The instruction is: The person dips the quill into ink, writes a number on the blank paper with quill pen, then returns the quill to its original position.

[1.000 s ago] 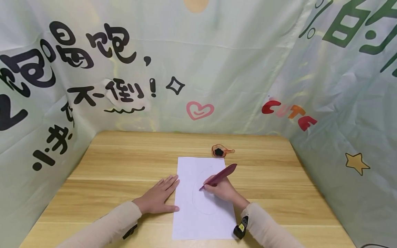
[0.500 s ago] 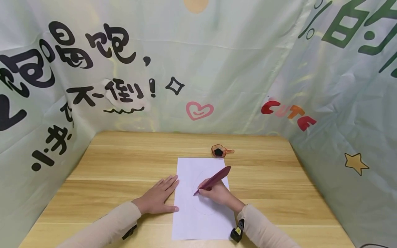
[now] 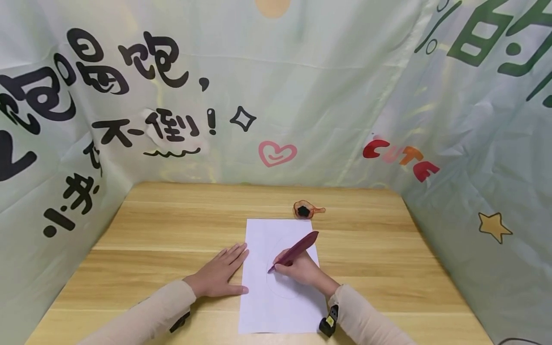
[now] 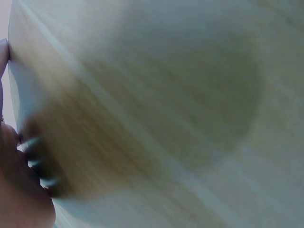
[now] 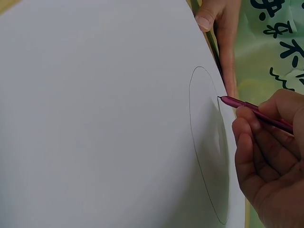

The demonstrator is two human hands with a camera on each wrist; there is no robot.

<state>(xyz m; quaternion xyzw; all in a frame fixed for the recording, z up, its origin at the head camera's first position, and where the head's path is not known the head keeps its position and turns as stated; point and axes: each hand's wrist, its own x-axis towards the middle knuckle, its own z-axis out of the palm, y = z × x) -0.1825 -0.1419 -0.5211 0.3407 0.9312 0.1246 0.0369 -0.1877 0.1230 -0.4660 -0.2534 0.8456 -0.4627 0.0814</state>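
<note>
A dark red pen with a feather-shaped top [image 3: 302,246] is pinched between the thumb and fingers of my right hand [image 3: 305,268]. Its tip meets the left side of a thin oval outline on a white sheet of paper [image 3: 258,311]. In the right wrist view the pen [image 5: 242,104] touches the line of that oval, which looks closed there. My left hand [image 3: 220,273] lies flat with fingers spread, fingertips and thumb on the paper's left edge. Only part of the left hand [image 4: 21,194] shows in the left wrist view, at the left border.
A small orange-brown, clear-looking object with a dark centre and short handle [image 3: 304,210] lies just beyond the paper's top edge. The wooden table [image 3: 172,215] is bordered by a printed cloth [image 3: 327,96] at the back and both sides.
My right hand moved left and slightly toward me with the pen, its tip going from inside the oval to the oval's left line. It barely moved in the last half second. My left hand stayed put.
</note>
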